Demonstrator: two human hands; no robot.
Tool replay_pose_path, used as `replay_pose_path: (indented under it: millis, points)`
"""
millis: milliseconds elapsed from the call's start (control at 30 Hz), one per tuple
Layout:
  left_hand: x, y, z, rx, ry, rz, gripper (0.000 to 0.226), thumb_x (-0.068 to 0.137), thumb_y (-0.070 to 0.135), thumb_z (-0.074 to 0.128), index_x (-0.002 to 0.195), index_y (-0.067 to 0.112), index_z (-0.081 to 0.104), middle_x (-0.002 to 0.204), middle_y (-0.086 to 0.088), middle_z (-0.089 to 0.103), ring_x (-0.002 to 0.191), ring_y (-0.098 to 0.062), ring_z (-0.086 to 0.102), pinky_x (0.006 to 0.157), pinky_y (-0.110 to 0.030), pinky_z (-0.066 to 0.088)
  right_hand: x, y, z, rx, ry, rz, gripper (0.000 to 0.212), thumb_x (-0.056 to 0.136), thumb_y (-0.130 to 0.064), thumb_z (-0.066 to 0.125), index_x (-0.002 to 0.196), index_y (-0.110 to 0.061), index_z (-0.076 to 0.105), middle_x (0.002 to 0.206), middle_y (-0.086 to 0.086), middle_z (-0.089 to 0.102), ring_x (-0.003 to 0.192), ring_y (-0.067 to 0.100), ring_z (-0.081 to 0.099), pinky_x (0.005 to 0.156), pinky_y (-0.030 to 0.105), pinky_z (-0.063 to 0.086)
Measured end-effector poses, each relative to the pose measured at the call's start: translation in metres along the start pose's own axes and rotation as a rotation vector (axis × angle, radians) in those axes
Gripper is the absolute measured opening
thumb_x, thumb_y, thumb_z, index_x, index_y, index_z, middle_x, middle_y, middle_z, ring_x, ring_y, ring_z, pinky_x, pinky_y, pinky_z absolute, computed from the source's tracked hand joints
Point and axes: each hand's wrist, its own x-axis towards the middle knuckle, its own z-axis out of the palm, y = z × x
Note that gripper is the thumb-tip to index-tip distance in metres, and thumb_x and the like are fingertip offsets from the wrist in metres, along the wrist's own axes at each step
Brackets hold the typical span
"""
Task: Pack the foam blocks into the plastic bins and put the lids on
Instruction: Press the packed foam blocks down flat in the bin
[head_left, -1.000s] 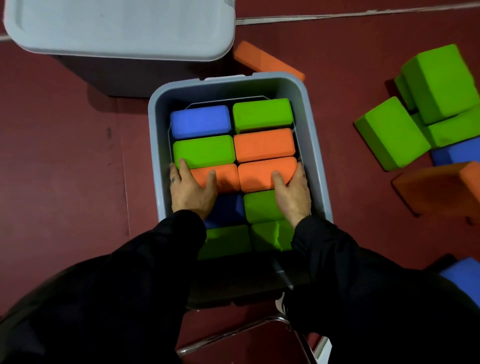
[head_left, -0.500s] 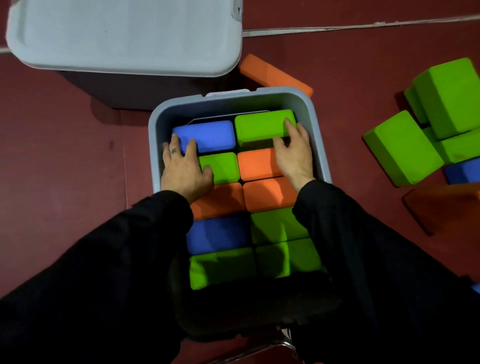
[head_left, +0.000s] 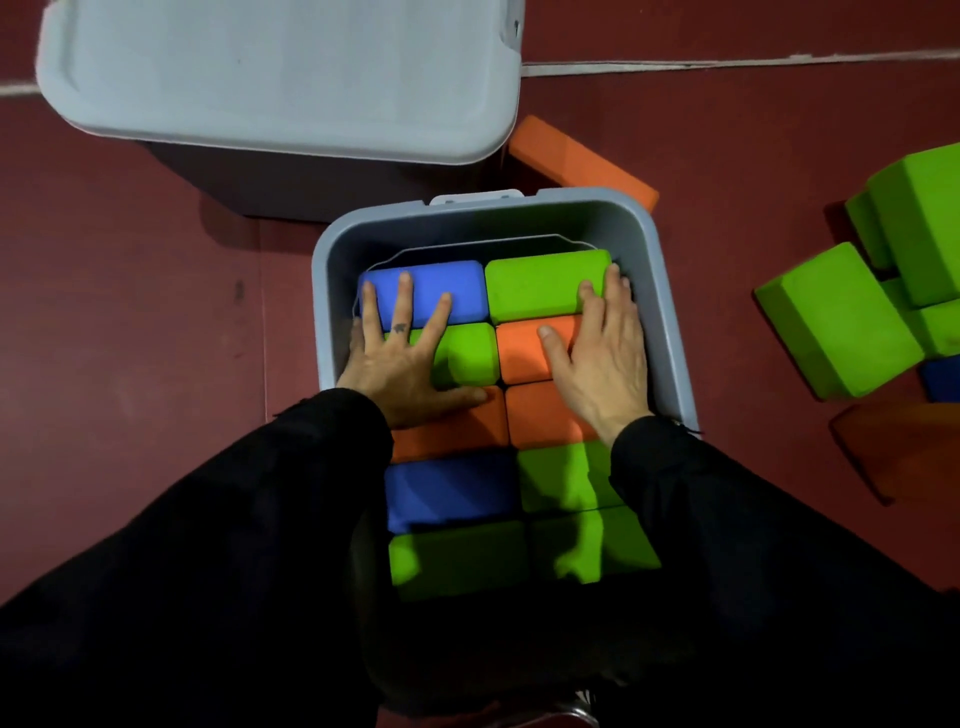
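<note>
Closed grey plastic bin with lid (head_left: 280, 78) on at far left: done. Left hand (head_left: 400, 348) and right hand (head_left: 602, 348) flat, fingers spread, gripping nothing, pressing blue, green and orange foam blocks (head_left: 545, 283) inside open grey plastic bin (head_left: 660, 291). Loose green foam blocks (head_left: 841, 322) on floor at right, unpacked; open bin unlidded

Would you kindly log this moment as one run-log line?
left hand: flat on blue block | right hand: flat on green block | open bin: no lid

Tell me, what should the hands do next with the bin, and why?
Probably lift both hands, left hand and right hand, off the blocks. They lie flat, pressing the top layer, which already fills the bin below its rim, so a lid could go on.
</note>
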Motion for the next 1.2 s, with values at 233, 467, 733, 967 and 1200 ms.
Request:
replay_pose_path:
  millis: [233, 467, 733, 967, 1200]
  points:
    - [0.003, -0.002, 0.019, 0.125, 0.119, 0.069, 0.121, 0.066, 0.102, 0.017, 0.161, 0.028, 0.014, 0.165, -0.024, 0.004, 0.146, -0.059, 0.003, 0.112, -0.074, 0.014, -0.004, 0.004, 0.003, -0.202, -0.047, -0.093, 0.074, 0.104, -0.064, 0.025, 0.164, -0.024, 0.012, 0.171, 0.016, 0.0, 0.157, 0.039, 0.0, 0.127, 0.054, 0.006]
    - [-0.01, 0.007, 0.026, 0.181, 0.191, 0.132, 0.1, 0.083, 0.09, 0.021, 0.16, 0.026, 0.016, 0.168, -0.011, 0.009, 0.153, -0.04, 0.008, 0.11, -0.076, 0.014, -0.003, 0.005, -0.001, -0.213, -0.067, -0.121, 0.079, 0.102, -0.067, 0.027, 0.165, -0.022, 0.011, 0.171, 0.016, -0.002, 0.158, 0.037, -0.004, 0.126, 0.055, 0.0]
    - [-0.014, 0.007, 0.019, 0.165, 0.185, 0.134, 0.096, 0.084, 0.088, 0.015, 0.16, 0.029, 0.012, 0.168, -0.01, 0.006, 0.154, -0.038, 0.006, 0.112, -0.075, 0.011, -0.036, -0.01, -0.003, -0.151, -0.028, -0.209, 0.066, 0.105, -0.056, 0.034, 0.163, -0.027, 0.022, 0.17, 0.02, 0.009, 0.158, 0.037, 0.004, 0.125, 0.056, 0.01]
    - [-0.02, 0.025, 0.025, 0.218, 0.126, 0.112, 0.106, 0.078, 0.09, -0.001, 0.161, 0.024, 0.005, 0.168, -0.012, -0.003, 0.153, -0.041, -0.001, 0.109, -0.078, 0.006, -0.052, -0.012, 0.011, -0.267, -0.041, -0.157, 0.072, 0.1, -0.062, 0.035, 0.162, -0.027, 0.024, 0.168, 0.024, 0.012, 0.156, 0.043, 0.011, 0.124, 0.06, 0.01]
    - [-0.027, 0.037, 0.018, 0.222, 0.136, 0.216, 0.098, 0.083, 0.086, 0.017, 0.159, 0.025, 0.016, 0.168, -0.013, 0.007, 0.153, -0.04, 0.011, 0.111, -0.075, 0.012, -0.051, -0.008, 0.003, -0.204, -0.097, -0.203, 0.075, 0.099, -0.065, 0.034, 0.163, -0.028, 0.021, 0.169, 0.022, 0.01, 0.156, 0.041, 0.007, 0.124, 0.061, 0.009]
